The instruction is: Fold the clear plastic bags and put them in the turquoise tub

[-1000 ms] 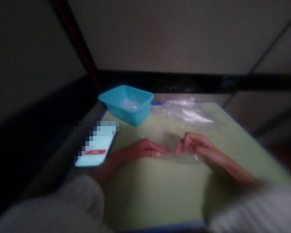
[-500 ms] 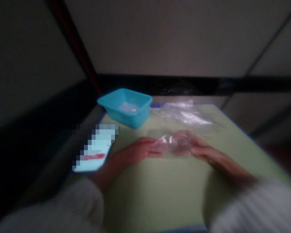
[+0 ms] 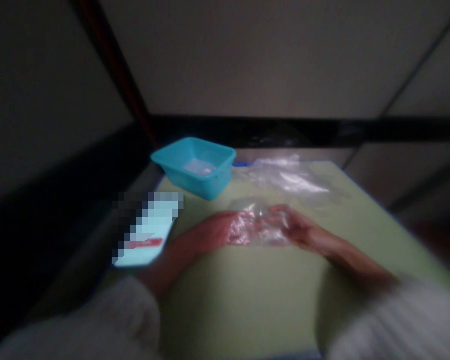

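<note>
A crinkled clear plastic bag (image 3: 260,235) lies between my two hands at the middle of the green table. My left hand (image 3: 225,227) reaches in from the left, its fingers under or inside the clear plastic. From the right, my right hand (image 3: 290,225) meets the same plastic, which covers its fingertips. Glare and blur hide how the fingers of both hands are bent. Behind them, more clear plastic bags (image 3: 300,182) lie flat near the table's far edge.
A turquoise basin (image 3: 217,185) with something clear or whitish inside stands at the back left. At the left edge lies a pale board or sheet (image 3: 135,256) with a red strip, partly pixelated. The green table (image 3: 240,310) has blue edges.
The clear plastic has spread left over the fingers of my left hand and looks more crumpled. My hands have shifted only slightly.
</note>
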Demonstrator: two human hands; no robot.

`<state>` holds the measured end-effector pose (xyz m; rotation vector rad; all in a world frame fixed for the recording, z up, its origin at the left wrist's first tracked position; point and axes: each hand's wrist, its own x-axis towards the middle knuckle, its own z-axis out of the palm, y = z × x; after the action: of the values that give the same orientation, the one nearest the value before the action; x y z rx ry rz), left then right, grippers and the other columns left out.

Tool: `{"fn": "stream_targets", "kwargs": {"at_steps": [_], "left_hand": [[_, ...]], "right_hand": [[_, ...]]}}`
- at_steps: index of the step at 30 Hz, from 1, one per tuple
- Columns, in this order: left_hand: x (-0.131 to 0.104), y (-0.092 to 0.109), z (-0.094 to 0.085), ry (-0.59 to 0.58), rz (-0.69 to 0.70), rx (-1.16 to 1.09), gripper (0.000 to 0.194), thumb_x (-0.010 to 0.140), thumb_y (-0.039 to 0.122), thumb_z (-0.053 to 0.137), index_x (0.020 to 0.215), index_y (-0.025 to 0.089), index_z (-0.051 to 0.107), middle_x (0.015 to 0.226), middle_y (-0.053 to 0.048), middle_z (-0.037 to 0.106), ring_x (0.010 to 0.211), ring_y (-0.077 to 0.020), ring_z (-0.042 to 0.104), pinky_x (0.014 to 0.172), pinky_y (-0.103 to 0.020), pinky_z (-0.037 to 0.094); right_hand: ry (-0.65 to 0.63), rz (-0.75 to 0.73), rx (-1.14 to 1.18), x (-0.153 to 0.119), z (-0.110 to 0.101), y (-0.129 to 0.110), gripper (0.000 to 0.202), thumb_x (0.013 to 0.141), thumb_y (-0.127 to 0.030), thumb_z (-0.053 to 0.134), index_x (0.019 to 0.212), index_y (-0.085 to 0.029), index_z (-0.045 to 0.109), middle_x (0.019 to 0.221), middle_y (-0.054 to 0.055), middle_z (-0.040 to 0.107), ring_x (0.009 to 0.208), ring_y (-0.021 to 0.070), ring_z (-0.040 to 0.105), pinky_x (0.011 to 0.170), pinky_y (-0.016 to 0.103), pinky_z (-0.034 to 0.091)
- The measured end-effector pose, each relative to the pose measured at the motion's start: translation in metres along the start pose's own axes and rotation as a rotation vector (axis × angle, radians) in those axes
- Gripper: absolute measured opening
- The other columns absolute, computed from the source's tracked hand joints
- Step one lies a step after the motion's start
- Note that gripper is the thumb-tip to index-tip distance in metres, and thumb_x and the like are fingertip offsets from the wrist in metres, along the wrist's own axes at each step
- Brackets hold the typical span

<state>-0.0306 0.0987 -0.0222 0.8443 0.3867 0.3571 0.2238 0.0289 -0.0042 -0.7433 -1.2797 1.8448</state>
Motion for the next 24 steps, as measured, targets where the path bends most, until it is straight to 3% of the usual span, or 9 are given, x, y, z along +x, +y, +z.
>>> {"fn": "stream_targets", "kwargs": {"at_steps": [5, 10, 13, 16, 20, 24], "left_hand": [[-0.003, -0.005, -0.007, 0.1, 0.023, -0.011, 0.035, 0.088, 0.02, 0.048, 0.121, 0.011, 0.055, 0.125, -0.014, 0.058, 0.117, -0.0267, 0.053, 0.103, -0.044, 0.034], [-0.005, 0.003, 0.002, 0.042, -0.004, -0.044, 0.038, 0.088, 0.028, 0.048, 0.121, 0.01, 0.055, 0.121, -0.017, 0.06, 0.114, -0.0302, 0.056, 0.098, -0.046, 0.039], [-0.009, 0.004, 0.005, 0.147, 0.095, 0.037, 0.043, 0.085, 0.022, 0.054, 0.128, 0.015, 0.049, 0.124, -0.014, 0.059, 0.115, -0.0283, 0.055, 0.1, -0.043, 0.038], [-0.011, 0.004, 0.013, 0.286, 0.14, 0.12, 0.067, 0.081, 0.021, 0.062, 0.14, 0.019, 0.031, 0.124, -0.015, 0.059, 0.112, -0.0284, 0.058, 0.096, -0.044, 0.041], [-0.009, 0.007, 0.026, 0.443, 0.225, 0.177, 0.097, 0.075, 0.023, 0.069, 0.146, 0.023, 0.004, 0.123, -0.015, 0.06, 0.103, -0.0264, 0.063, 0.092, -0.043, 0.045], [-0.005, 0.008, 0.025, 0.507, 0.318, 0.351, 0.094, 0.072, 0.023, 0.071, 0.146, 0.022, 0.013, 0.125, -0.014, 0.058, 0.099, -0.024, 0.064, 0.091, -0.04, 0.046]], "right_hand": [[0.077, 0.044, 0.022, -0.002, 0.004, -0.005, 0.055, 0.071, -0.01, 0.066, 0.119, -0.025, 0.043, 0.126, 0.008, 0.057, 0.109, 0.0218, 0.06, 0.089, 0.039, 0.05], [0.303, -0.015, -0.07, -0.002, 0.006, -0.013, 0.062, 0.068, -0.02, 0.072, 0.119, -0.026, 0.038, 0.106, 0.006, 0.068, 0.099, 0.0201, 0.065, 0.085, 0.034, 0.051], [0.466, -0.062, -0.193, -0.001, 0.005, -0.012, 0.072, 0.066, -0.028, 0.075, 0.124, -0.026, 0.033, 0.096, 0.004, 0.07, 0.087, 0.0194, 0.067, 0.076, 0.032, 0.052], [0.574, -0.086, -0.347, 0.002, 0.003, -0.007, 0.078, 0.062, -0.034, 0.076, 0.126, -0.025, 0.032, 0.089, 0.004, 0.07, 0.073, 0.0191, 0.066, 0.062, 0.031, 0.052], [0.586, -0.082, -0.428, 0.003, 0.004, -0.006, 0.077, 0.063, -0.032, 0.074, 0.128, -0.024, 0.032, 0.088, 0.004, 0.069, 0.072, 0.0184, 0.064, 0.059, 0.03, 0.049], [0.556, -0.098, -0.46, 0.001, 0.007, -0.011, 0.064, 0.065, -0.027, 0.072, 0.121, -0.022, 0.041, 0.083, 0.002, 0.066, 0.068, 0.0157, 0.061, 0.059, 0.028, 0.048]]}}
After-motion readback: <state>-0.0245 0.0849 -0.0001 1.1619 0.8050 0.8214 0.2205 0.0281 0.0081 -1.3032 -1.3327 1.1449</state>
